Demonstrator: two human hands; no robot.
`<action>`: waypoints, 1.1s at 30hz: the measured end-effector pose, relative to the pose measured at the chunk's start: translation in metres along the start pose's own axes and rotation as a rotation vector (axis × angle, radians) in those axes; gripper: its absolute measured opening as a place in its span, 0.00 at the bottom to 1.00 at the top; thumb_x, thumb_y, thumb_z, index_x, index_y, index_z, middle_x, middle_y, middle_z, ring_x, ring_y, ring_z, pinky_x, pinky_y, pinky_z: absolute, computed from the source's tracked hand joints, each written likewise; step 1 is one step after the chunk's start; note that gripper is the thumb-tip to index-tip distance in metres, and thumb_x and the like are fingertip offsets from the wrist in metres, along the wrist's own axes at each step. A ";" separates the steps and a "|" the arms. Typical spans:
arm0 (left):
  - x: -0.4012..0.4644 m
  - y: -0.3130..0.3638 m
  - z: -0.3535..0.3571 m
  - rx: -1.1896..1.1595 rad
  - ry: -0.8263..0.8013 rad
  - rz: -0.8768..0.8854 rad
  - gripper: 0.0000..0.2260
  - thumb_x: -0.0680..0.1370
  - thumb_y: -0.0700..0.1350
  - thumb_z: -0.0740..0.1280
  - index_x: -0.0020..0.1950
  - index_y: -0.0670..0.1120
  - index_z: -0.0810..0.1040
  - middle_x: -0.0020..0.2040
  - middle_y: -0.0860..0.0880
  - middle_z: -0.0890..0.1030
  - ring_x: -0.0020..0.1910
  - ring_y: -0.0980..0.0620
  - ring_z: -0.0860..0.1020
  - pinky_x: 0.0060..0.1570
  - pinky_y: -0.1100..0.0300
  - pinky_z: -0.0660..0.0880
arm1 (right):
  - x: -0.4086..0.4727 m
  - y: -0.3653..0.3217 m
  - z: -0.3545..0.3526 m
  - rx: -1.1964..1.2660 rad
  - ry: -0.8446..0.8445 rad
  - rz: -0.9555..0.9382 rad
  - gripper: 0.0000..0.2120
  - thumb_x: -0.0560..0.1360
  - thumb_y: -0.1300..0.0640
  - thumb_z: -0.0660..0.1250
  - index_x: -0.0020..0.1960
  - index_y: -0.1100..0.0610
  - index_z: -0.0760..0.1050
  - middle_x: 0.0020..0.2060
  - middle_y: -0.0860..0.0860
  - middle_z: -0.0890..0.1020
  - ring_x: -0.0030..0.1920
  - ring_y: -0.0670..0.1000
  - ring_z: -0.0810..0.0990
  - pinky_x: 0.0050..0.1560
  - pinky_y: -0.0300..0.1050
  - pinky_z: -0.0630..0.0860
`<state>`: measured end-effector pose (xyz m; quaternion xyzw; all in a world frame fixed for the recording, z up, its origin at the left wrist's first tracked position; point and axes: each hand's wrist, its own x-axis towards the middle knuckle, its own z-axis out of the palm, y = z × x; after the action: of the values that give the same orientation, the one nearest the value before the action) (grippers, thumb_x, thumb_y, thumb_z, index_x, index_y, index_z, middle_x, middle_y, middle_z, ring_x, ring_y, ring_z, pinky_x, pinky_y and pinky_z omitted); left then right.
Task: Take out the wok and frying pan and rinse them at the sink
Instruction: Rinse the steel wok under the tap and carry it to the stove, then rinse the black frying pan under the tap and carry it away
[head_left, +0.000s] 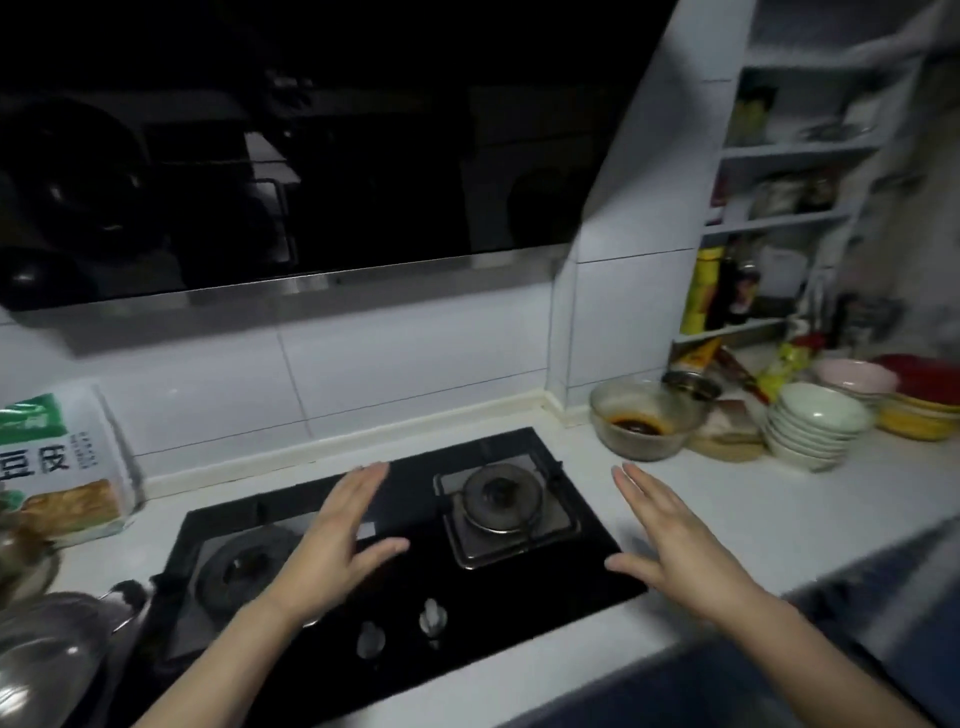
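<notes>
Both hands empty, fingers spread: left hand over stove, right hand at its edge; no wok or frying pan visible, so direction can't tell

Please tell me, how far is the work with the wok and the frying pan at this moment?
Nothing looks done yet. No wok, frying pan or sink shows in this view. In hand: nothing; the left hand and right hand hover open over the black stove, whose burners stand bare. A used glass bowl sits on the counter to the right. Left: take out both pans and rinse them.
</notes>
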<state>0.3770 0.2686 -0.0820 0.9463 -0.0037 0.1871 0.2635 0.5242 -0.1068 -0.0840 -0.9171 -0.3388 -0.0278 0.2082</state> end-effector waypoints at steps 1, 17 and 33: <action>0.012 0.014 0.011 -0.011 -0.018 0.039 0.41 0.69 0.74 0.59 0.76 0.57 0.54 0.76 0.61 0.54 0.75 0.65 0.47 0.73 0.62 0.49 | -0.012 0.012 -0.009 -0.003 0.017 0.039 0.48 0.72 0.38 0.69 0.79 0.44 0.41 0.78 0.41 0.45 0.78 0.45 0.46 0.78 0.44 0.51; 0.192 0.273 0.232 -0.150 -0.399 0.757 0.40 0.72 0.71 0.60 0.78 0.54 0.53 0.78 0.55 0.54 0.76 0.59 0.49 0.75 0.54 0.51 | -0.250 0.160 -0.137 -0.153 0.312 0.713 0.48 0.72 0.36 0.66 0.79 0.46 0.39 0.78 0.43 0.42 0.78 0.47 0.44 0.78 0.47 0.50; 0.144 0.648 0.462 -0.427 -0.685 1.085 0.40 0.68 0.76 0.56 0.75 0.61 0.50 0.76 0.62 0.51 0.75 0.65 0.44 0.73 0.59 0.50 | -0.559 0.288 -0.258 -0.246 0.484 1.190 0.46 0.73 0.37 0.66 0.79 0.47 0.41 0.78 0.43 0.44 0.78 0.46 0.46 0.78 0.46 0.53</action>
<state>0.6057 -0.5078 -0.0738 0.7436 -0.5984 -0.0226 0.2975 0.2998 -0.7482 -0.0612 -0.9328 0.2891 -0.1522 0.1520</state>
